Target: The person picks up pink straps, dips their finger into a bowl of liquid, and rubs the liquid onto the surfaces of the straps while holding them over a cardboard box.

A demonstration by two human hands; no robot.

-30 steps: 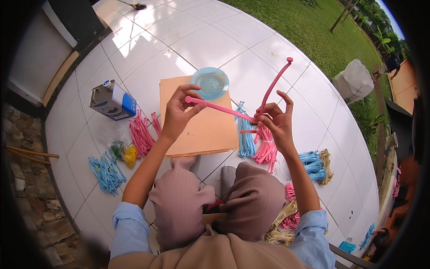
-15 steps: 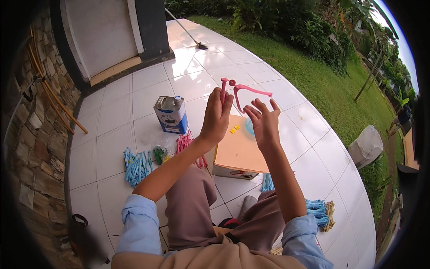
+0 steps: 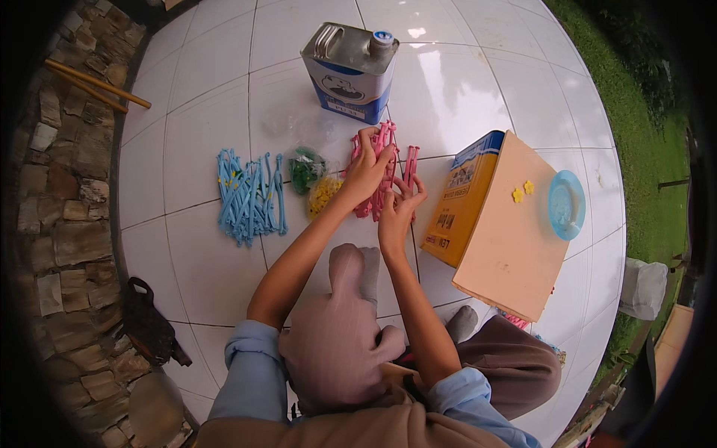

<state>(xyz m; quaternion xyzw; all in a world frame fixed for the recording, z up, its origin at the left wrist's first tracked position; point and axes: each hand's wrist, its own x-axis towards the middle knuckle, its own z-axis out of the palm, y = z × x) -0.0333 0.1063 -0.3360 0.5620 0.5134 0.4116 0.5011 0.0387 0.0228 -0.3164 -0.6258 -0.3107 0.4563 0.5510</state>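
Observation:
Over a pile of pink flip-flop straps (image 3: 361,207) on the tiled floor, both of my hands are close together. My left hand (image 3: 363,170) is closed around the upper part of a pink strap, its fingers curled at the pile's far end. Just below and to the right, my right hand (image 3: 398,218) bends its fingers and thumb at the strap's lower end. The fingers partly hide the strap and the pile. Left of them lie a bag of yellow pieces (image 3: 324,196), a bag of green pieces (image 3: 306,170) and a heap of light blue straps (image 3: 246,196).
A metal can (image 3: 351,78) with a blue cap stands beyond the pile. To the right is a cardboard-topped box (image 3: 515,224) bearing two yellow flower pieces (image 3: 517,195) and a light blue dish (image 3: 554,216). A dark bag (image 3: 151,322) lies by the stone wall (image 3: 75,224).
My hands, which held a pink strap up over the box, have come down to the pink pile on the left. My view has tilted down towards the floor.

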